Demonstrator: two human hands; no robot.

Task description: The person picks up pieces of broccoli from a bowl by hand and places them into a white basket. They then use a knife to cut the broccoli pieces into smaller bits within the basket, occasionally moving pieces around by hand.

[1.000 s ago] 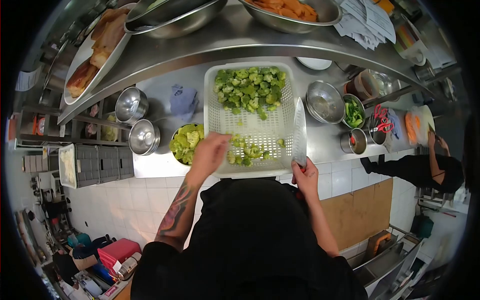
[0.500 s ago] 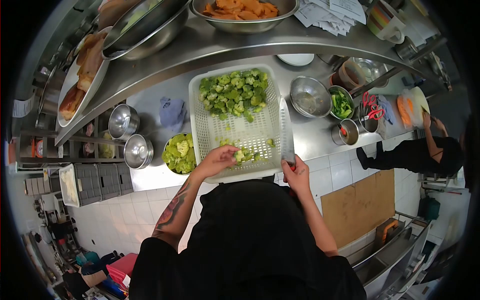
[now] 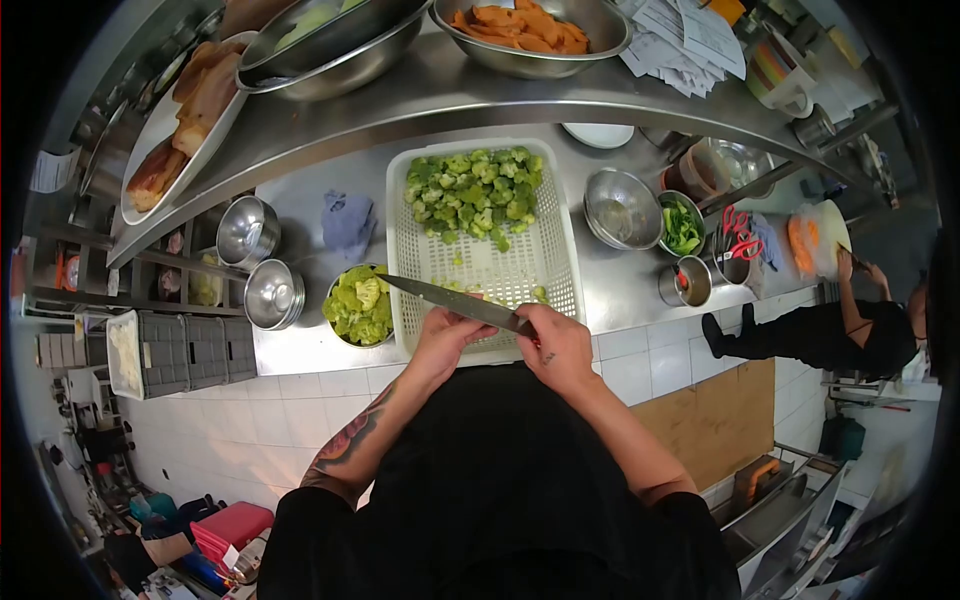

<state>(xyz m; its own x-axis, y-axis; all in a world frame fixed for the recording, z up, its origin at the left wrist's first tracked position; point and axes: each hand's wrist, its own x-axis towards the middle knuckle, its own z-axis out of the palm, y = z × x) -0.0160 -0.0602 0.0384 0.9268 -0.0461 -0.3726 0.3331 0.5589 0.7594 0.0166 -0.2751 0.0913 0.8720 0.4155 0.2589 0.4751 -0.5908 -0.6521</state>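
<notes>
My right hand point(image 3: 555, 345) is closed round the handle of a large knife point(image 3: 450, 302), whose blade points left over the near part of a white perforated basket point(image 3: 398, 200). Behind the blade, at the basket's near edge, my left hand point(image 3: 447, 340) has its fingers bent together; what they hold, if anything, is hidden by the blade. Cut broccoli point(image 3: 475, 195) is heaped at the far end of the basket, with small bits nearer. A bowl of pale green florets point(image 3: 358, 306) stands left of the basket.
Metal bowls point(image 3: 248, 232) stand at left, more bowls point(image 3: 622, 208) and red scissors point(image 3: 738, 232) at right. A steel shelf point(image 3: 480, 112) above holds a carrot bowl point(image 3: 530, 62) and a meat plate point(image 3: 140, 165). A co-worker point(image 3: 840, 320) stands at far right.
The knife has swung from the basket's right side to lie across its near part. My right hand has moved left with it, close to my left hand. The view has shifted slightly.
</notes>
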